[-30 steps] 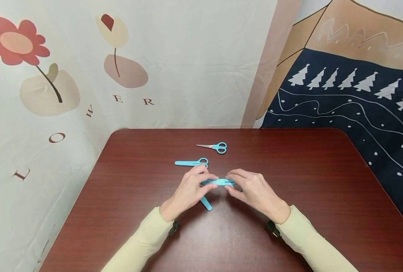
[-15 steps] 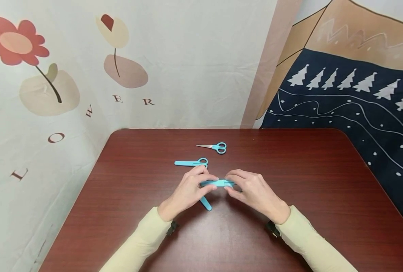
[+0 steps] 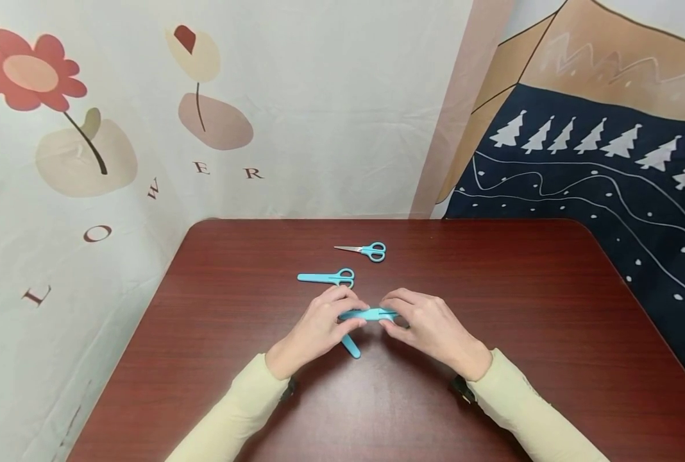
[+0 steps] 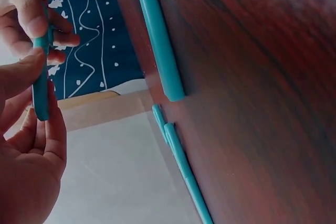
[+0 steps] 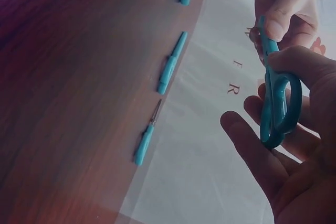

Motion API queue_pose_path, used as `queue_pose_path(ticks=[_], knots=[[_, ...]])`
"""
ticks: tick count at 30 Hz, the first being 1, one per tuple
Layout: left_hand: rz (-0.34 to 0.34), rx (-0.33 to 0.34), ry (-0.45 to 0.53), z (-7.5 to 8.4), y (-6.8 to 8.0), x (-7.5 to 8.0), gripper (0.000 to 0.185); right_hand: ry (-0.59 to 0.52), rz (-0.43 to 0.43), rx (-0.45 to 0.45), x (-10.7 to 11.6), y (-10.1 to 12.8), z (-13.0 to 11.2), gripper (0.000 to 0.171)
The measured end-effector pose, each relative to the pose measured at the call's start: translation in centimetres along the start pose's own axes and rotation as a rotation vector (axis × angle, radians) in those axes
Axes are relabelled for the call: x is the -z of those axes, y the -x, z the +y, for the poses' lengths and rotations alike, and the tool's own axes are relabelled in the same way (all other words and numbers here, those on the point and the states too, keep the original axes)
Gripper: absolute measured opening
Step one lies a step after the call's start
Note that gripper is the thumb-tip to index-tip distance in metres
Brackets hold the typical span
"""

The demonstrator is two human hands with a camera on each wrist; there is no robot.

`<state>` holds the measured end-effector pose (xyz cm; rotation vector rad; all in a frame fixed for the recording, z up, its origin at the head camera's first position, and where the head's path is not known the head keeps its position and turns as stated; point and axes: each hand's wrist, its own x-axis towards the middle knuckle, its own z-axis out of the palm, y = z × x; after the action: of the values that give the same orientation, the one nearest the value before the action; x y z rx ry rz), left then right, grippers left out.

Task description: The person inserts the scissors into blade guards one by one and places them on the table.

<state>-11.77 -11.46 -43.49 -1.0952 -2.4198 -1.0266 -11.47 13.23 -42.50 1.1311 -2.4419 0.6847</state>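
Note:
My two hands hold one pair of teal scissors (image 3: 372, 314) level, just above the dark red table (image 3: 492, 289). My left hand (image 3: 351, 309) pinches the blade end, which sits in a teal cover (image 4: 40, 87). My right hand (image 3: 390, 312) grips the handle loops (image 5: 278, 103) between thumb and fingers. A loose teal cover (image 3: 351, 346) lies on the table below my left hand. Behind the hands lie a second pair of scissors in its cover (image 3: 326, 277) and, farther back, a third pair with bare blades (image 3: 365, 250).
Printed cloth hangs along the table's back and both sides: a flower print (image 3: 88, 128) at the left, a dark blue tree print (image 3: 596, 167) at the right. The table's bare wood spreads left, right and in front of the hands.
My hands have drawn slightly closer together on the scissors and sunk a little toward me. The things on the table have not moved.

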Motion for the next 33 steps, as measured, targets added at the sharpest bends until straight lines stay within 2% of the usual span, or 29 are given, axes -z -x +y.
queue_pose_path(ticks=[8, 15, 33], knots=[[-0.001, 0.025, -0.033, 0.0, 0.1, 0.1, 0.021, -0.032, -0.022, -0.061, 0.2, 0.3, 0.0, 0.050], [-0.002, 0.082, -0.062, -0.3, 0.4, 0.7, 0.022, -0.032, -0.062, -0.121, 0.7, 0.6, 0.3, 0.066], [-0.041, 0.183, -0.080, -2.5, 2.3, 2.6, 0.021, 0.024, -0.061, -0.170, 2.4, 2.1, 1.8, 0.065]])
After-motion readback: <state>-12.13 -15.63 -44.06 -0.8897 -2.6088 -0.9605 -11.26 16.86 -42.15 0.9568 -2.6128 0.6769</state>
